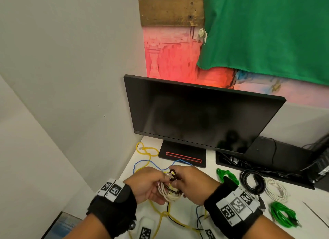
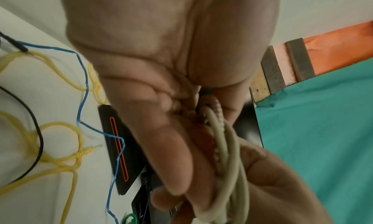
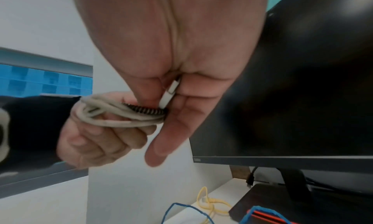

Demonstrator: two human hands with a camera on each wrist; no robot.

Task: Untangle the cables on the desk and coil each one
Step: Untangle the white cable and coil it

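A dark monitor (image 1: 199,114) stands at twelve o'clock on the white tabletop (image 1: 210,181), its foot crossed by a red stripe; the small badge on its lower bezel is too blurred to read. At three o'clock lie cables that look already coiled: a black coil (image 1: 252,182), a white coil (image 1: 276,188) and two green bundles (image 1: 227,176), set aside, I judge, to keep finished work apart from the tangle. Loose yellow cable (image 1: 147,151), blue cable (image 1: 142,164) and a black lead (image 1: 173,219) sprawl from ten round to six o'clock, not yet coiled. At centre, above the tabletop, the left hand (image 1: 147,185) curls round a cream cable coil (image 1: 169,192), steadying its loops. The right hand (image 1: 192,184) pinches the cable's white plug (image 3: 169,94) and a dark spiral tie (image 1: 172,174), probably to bind it. Wrist bands carry printed square markers, no readable words.
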